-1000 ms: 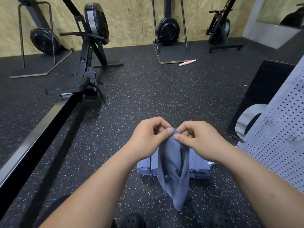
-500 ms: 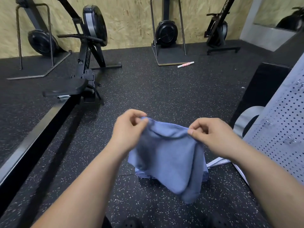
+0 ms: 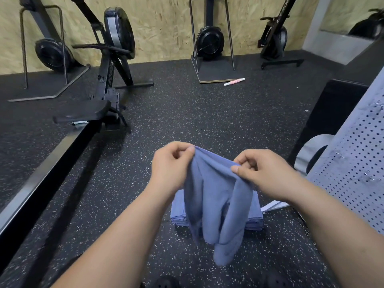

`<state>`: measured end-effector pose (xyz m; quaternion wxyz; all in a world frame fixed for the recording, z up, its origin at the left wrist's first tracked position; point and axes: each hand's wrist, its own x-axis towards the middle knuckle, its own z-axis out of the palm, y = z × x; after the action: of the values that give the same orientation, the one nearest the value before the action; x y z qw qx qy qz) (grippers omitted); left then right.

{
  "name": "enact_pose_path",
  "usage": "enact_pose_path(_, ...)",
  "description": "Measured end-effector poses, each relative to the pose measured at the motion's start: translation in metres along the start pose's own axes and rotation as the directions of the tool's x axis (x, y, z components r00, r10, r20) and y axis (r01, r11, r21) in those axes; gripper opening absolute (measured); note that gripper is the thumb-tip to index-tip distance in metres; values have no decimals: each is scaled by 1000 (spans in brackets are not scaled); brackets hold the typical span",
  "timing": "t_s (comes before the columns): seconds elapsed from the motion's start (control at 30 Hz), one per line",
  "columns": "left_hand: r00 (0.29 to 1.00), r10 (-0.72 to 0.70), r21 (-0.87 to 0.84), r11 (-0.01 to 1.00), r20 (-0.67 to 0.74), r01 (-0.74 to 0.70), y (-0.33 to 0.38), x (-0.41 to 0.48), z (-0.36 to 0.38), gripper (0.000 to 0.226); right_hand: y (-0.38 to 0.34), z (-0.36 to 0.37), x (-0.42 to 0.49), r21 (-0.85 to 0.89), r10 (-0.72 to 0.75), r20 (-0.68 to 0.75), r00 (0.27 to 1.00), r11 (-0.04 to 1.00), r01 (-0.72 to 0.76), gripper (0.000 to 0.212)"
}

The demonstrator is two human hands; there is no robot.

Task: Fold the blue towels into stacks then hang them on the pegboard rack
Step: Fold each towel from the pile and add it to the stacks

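So on my feed right now: the left hand (image 3: 172, 165) is pinching the top edge of a soft blue cloth towel (image 3: 212, 200) between thumb and curled fingers, and the right hand (image 3: 261, 173) is doing the same thing on the other end of that edge. Both hands are up in the air, near each other but not touching, with the towel bunched between them and hanging down in loose folds.

Right behind the hanging towel I can see a low stack of folded blue towels (image 3: 256, 215) sitting on the black speckled rubber floor (image 3: 207, 117). The held one covers the middle of the stack, so I can't count them.

The grey perforated pegboard panel (image 3: 357, 167) runs along the right edge, with a few small metal hooks sticking out, none carrying a towel. A black box (image 3: 332, 113) sits behind it. A black rowing machine (image 3: 112, 59) is off to the left, and a pink-and-white stick (image 3: 234, 82) lies further back near the chipboard wall (image 3: 166, 23).
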<state>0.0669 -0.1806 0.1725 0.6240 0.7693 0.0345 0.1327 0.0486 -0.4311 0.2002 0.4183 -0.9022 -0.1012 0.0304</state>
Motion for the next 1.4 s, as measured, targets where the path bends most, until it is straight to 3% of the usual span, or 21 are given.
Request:
enact_pose_path(0.03,999,-10,28,1000,-46,12,-4,4,-4,10,3,-3,1,-28,6,-40,999,1000,-7,12)
enact_pose_path(0.1,1000,21,171,985,7,-22,-8,6,-8,6,8,-8,2,-69,13,-112,994,997,-21,13)
enact_pose_path(0.17,981,63,195,976,186,-100,-5,0,-4,15,7,-6,1,-76,7,-120,993,997,-16,13)
enact_pose_path(0.27,889,114,126,974,443,-188,-2,-14,9,40,-2,5,-3,-58,-53,-45,998,997,51,11)
enact_pose_path(0.4,851,105,157,964,514,-214,-5,-19,18,12,-14,14,-6,-79,-93,-1,996,993,93,10)
enact_pose_path(0.5,915,92,201,962,393,-184,-4,-14,16,5,-9,13,-3,-56,-63,-17,998,997,62,9)
enact_pose_path(0.63,1000,15,129,991,25,-18,-4,3,1,9,3,-2,1,-109,-3,-83,997,994,-6,11)
enact_pose_path(0.8,962,-134,-34,991,-238,130,-9,17,-17,11,13,-28,0,-256,54,-183,982,962,-101,14)
enact_pose_path(0.97,921,-103,3,994,-375,112,-10,21,-26,10,18,-36,-3,-300,95,-268,959,937,-177,17)
enact_pose_path(1.03,938,-111,0,993,-329,118,-7,19,-23,5,13,-34,-3,-200,94,-281,955,968,-154,11)
enact_pose_path(1.1,968,-94,30,994,-232,104,-2,13,-20,11,1,-29,-6,125,104,-214,971,989,-78,5)
enact_pose_path(1.17,995,-30,57,998,-95,36,2,7,-15,18,-14,-26,-11,416,95,-108,990,908,-42,10)
enact_pose_path(1.3,988,41,-46,998,146,-35,13,-5,-6,28,-24,-18,-13,413,-33,43,999,911,12,29)
enact_pose_path(1.4,963,62,-103,994,263,-36,13,-8,0,30,-25,-9,-12,331,-90,2,996,940,84,30)
